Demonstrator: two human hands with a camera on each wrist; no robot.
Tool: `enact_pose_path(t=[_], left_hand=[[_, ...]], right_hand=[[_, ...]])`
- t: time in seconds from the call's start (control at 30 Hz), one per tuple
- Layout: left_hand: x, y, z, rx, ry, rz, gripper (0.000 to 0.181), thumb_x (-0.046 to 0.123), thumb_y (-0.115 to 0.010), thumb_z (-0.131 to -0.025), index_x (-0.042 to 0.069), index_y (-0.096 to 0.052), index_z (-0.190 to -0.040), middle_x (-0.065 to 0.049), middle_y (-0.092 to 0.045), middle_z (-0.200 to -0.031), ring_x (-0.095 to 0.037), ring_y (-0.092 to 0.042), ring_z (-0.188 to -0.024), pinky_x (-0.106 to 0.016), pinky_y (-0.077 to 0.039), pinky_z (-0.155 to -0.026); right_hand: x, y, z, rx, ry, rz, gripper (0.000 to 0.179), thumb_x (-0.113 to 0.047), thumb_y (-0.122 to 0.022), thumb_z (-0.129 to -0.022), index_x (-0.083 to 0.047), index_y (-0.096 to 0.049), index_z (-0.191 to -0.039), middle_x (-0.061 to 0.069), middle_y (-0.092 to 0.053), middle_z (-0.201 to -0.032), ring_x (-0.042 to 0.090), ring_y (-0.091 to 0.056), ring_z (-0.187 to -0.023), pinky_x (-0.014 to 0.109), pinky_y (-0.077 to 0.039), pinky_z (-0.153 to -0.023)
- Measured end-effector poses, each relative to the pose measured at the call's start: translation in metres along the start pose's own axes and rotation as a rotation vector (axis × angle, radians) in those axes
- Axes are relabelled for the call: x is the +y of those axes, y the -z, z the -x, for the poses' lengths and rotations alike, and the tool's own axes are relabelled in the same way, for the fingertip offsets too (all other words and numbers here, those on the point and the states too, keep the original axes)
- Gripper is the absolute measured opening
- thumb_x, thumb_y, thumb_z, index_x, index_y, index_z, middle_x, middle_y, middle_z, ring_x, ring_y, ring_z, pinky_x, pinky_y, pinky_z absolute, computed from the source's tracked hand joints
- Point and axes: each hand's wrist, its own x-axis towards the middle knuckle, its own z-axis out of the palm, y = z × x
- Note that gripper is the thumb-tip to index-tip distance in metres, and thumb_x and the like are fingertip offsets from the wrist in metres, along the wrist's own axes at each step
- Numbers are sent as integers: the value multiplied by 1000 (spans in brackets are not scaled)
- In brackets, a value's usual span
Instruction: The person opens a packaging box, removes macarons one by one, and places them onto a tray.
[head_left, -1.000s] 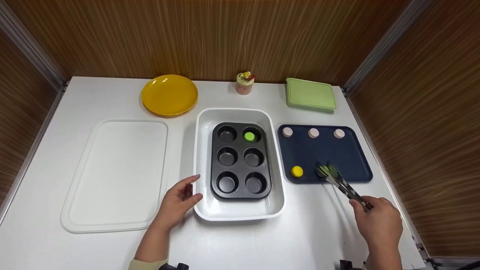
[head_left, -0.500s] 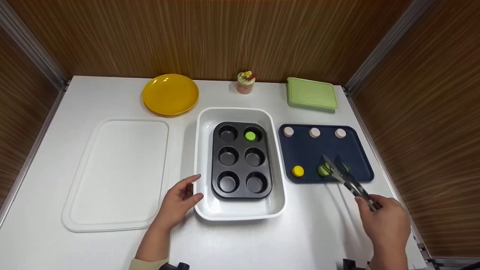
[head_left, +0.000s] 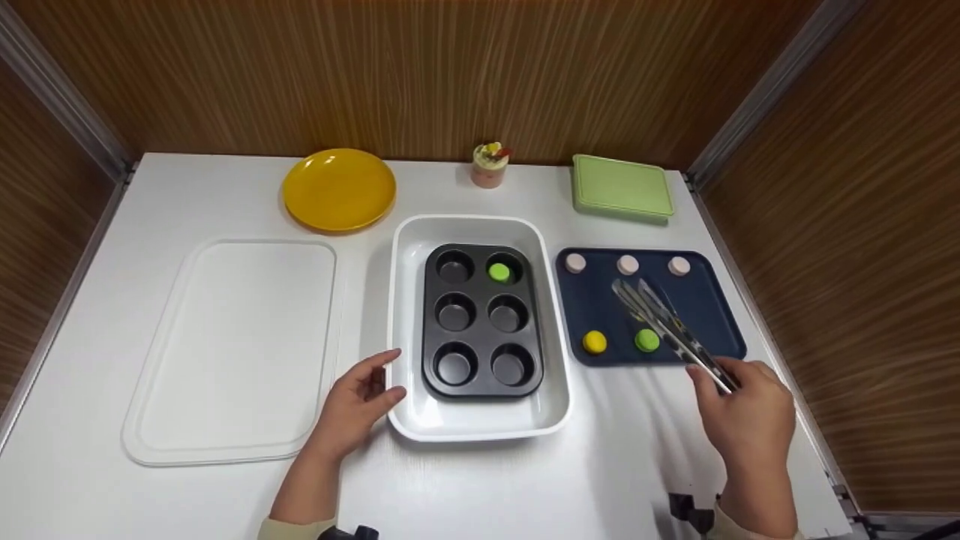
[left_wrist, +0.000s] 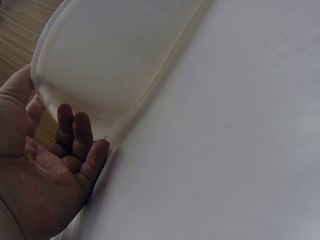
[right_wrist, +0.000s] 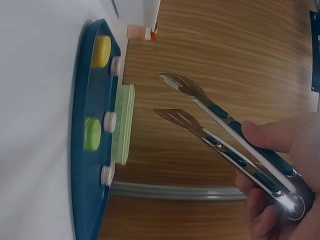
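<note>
My right hand [head_left: 746,409] grips a pair of metal tongs [right_wrist: 235,145] with dark inlays on the arms. Their slotted tips stand apart with nothing between them, over the navy tray [head_left: 705,322]. On that tray lie a yellow macaron [head_left: 595,342] and a green macaron [head_left: 647,340] in the near row, and three pale pink macarons [head_left: 628,265] along the far edge. My left hand [head_left: 356,409] rests loosely at the left rim of a white basin [head_left: 480,420], thumb and forefinger reaching the rim. Inside the basin sits a black muffin tin [head_left: 482,330]; one cup holds another green macaron [head_left: 499,272].
A flat white board [head_left: 240,345] lies at the left. Along the back stand a yellow plate [head_left: 339,190], a small dessert cup [head_left: 489,166] and a green lidded box [head_left: 622,186]. Wood-grain panels [head_left: 480,75] close in the back and sides.
The tongs have opened and let go of the green macaron, which now lies on the navy tray. My right hand has lifted them up and leftward. My left hand stays put.
</note>
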Motion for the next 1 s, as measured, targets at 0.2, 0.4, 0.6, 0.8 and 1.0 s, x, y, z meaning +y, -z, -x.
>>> enact_pose_path(t=[0.2,0.4,0.6,0.8,1.0], left_hand=[[0,1,0,-5,-3,-10,52,-10,-77,-90,-8,-62,-139,-20,-64,-125,-9,-56,-108,-17,-44,-100],[0,1,1,-9,7,-28,52,-7,-78,-90,-7,-63,-140,-21,-63,-135,-11,-56,-113,-17,-44,-103],[2,0,1,1,6,-14,51,-9,-78,-90,-7,-64,-139,-19,-64,-131,-12,-55,-110,-17,-44,-101],[0,-1,2,1,22,-2,52,-10,-78,-89,-6,-64,-139,-14,-64,-116,-13,-54,-106,-17,-44,-100],[0,0,2,1,0,-5,52,-12,-77,-89,-8,-63,-139,-14,-62,-111,-15,-54,-101,-18,-46,-94]], right_hand=[[-21,-16,-13,41,100,-76,22,-7,-88,-84,7,-78,-98,22,-67,-84,41,-63,-73,54,-45,-66],[-40,-31,-27,0,146,-97,21,-8,-87,-86,7,-78,-98,19,-66,-84,37,-63,-71,52,-47,-64],[-54,-50,-46,-20,239,-133,22,-6,-89,-83,7,-78,-97,18,-64,-83,35,-60,-69,49,-46,-63],[-66,-63,-60,-86,298,-116,23,-8,-90,-84,5,-78,-98,16,-63,-82,36,-58,-69,50,-45,-62],[-71,-81,-62,-132,320,-132,20,-9,-89,-85,4,-80,-97,16,-64,-82,36,-59,-69,50,-46,-61]])
